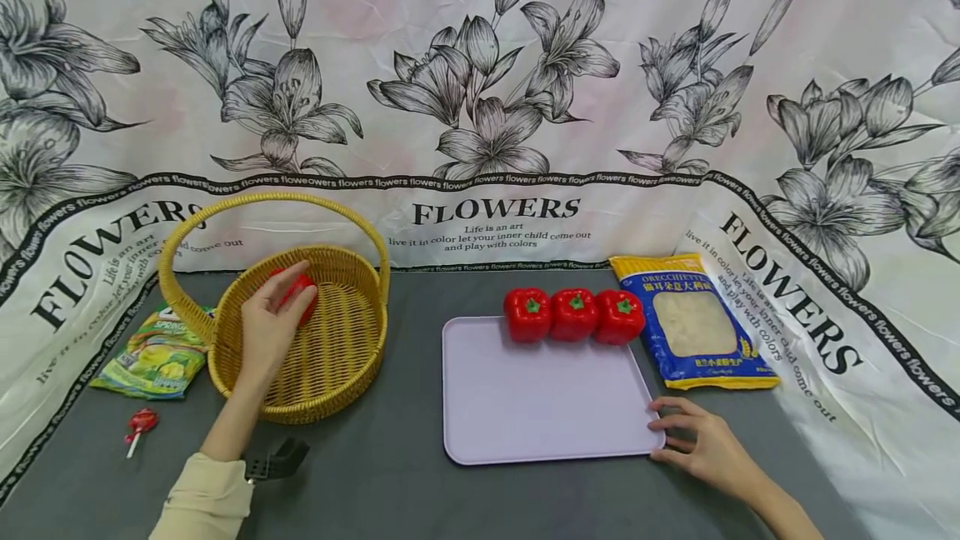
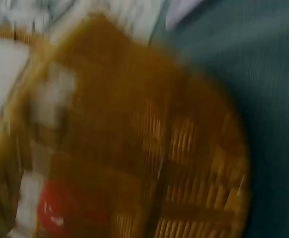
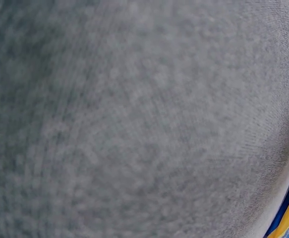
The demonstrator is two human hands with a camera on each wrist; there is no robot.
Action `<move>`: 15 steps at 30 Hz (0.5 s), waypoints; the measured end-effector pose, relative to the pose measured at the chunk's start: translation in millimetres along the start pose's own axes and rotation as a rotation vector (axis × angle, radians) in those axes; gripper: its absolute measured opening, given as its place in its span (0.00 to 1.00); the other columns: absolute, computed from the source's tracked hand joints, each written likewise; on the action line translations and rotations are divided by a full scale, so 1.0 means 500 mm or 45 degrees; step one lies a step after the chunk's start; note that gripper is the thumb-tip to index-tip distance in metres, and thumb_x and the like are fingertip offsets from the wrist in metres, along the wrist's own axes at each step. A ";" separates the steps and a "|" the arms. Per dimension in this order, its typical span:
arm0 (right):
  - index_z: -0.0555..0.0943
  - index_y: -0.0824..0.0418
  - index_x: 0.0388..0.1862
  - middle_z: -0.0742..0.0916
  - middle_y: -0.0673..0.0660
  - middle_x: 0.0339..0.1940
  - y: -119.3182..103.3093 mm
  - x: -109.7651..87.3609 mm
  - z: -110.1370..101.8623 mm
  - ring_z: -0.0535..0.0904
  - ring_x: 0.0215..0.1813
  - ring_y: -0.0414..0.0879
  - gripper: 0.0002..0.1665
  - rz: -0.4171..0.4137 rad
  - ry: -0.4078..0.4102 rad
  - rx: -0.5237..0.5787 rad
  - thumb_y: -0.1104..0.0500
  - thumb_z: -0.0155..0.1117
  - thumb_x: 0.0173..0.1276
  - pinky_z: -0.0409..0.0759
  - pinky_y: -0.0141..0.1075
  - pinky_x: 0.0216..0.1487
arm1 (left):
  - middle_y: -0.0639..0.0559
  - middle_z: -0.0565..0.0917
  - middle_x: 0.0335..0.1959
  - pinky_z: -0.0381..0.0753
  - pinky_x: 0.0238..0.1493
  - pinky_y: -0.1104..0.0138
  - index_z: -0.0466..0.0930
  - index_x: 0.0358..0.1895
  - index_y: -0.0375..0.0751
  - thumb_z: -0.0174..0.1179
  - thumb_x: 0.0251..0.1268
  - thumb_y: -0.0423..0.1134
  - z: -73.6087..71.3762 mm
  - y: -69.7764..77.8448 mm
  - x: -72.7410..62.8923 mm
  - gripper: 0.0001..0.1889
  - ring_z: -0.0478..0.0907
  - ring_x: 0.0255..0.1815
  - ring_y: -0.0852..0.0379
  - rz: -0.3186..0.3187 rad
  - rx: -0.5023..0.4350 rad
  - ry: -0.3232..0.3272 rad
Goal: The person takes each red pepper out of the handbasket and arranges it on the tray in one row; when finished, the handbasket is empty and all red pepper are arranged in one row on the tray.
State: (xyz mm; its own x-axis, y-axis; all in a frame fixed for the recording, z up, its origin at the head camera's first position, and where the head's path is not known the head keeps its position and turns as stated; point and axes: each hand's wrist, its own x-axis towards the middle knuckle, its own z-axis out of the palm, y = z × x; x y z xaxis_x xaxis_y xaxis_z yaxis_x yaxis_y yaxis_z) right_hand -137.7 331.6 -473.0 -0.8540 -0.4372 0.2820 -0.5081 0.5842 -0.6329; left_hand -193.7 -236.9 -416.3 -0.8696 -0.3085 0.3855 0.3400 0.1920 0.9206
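Observation:
In the head view my left hand [image 1: 270,319] reaches into a yellow wicker basket [image 1: 345,357]. Its thumb and fingers hold a red bell pepper [image 1: 306,311], partly hidden by the hand. The blurred left wrist view has the basket's wall [image 2: 199,124] and a red patch of the pepper [image 2: 60,208] low at the left. My right hand [image 1: 701,444] touches the right rim of a pale purple tray [image 1: 547,407] near its front corner, fingers fairly straight. Along the tray's back right edge, three red bell peppers [image 1: 576,315] form a row.
A green and yellow packet [image 1: 157,357] lies left of the basket, with a red lollipop [image 1: 142,423] in front of it. Right of the peppers lies a blue and yellow pasta bag [image 1: 697,323]. The basket's tall handle [image 1: 273,197] arches up behind the left hand.

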 end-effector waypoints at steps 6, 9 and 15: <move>0.87 0.61 0.33 0.82 0.61 0.47 -0.005 -0.004 -0.002 0.75 0.49 0.28 0.17 0.053 -0.024 -0.029 0.63 0.82 0.41 0.82 0.26 0.35 | 0.32 0.57 0.72 0.57 0.65 0.38 0.61 0.70 0.32 0.58 0.68 0.34 -0.058 -0.042 0.036 0.29 0.53 0.72 0.34 -0.080 0.511 -0.137; 0.87 0.60 0.32 0.82 0.61 0.47 -0.005 -0.005 -0.002 0.75 0.49 0.28 0.17 0.066 -0.028 -0.041 0.62 0.82 0.41 0.82 0.26 0.35 | 0.28 0.52 0.73 0.55 0.63 0.33 0.55 0.72 0.31 0.57 0.69 0.35 -0.063 -0.049 0.043 0.33 0.49 0.72 0.28 -0.103 0.672 -0.207; 0.87 0.60 0.33 0.82 0.61 0.47 -0.005 -0.001 -0.003 0.76 0.49 0.30 0.17 0.065 -0.024 -0.047 0.62 0.82 0.41 0.82 0.26 0.35 | 0.24 0.64 0.61 0.66 0.57 0.34 0.63 0.67 0.26 0.67 0.57 0.29 -0.057 -0.059 0.044 0.34 0.62 0.60 0.26 -0.062 0.834 -0.228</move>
State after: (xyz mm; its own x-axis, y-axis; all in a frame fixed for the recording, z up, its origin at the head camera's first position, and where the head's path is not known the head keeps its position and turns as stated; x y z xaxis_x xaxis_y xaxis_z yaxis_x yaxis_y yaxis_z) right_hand -135.9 331.3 -470.4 -0.8768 -0.4189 0.2362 -0.4680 0.6305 -0.6192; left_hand -212.7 -276.0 -433.0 -0.9435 -0.1830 0.2761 0.0609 0.7236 0.6875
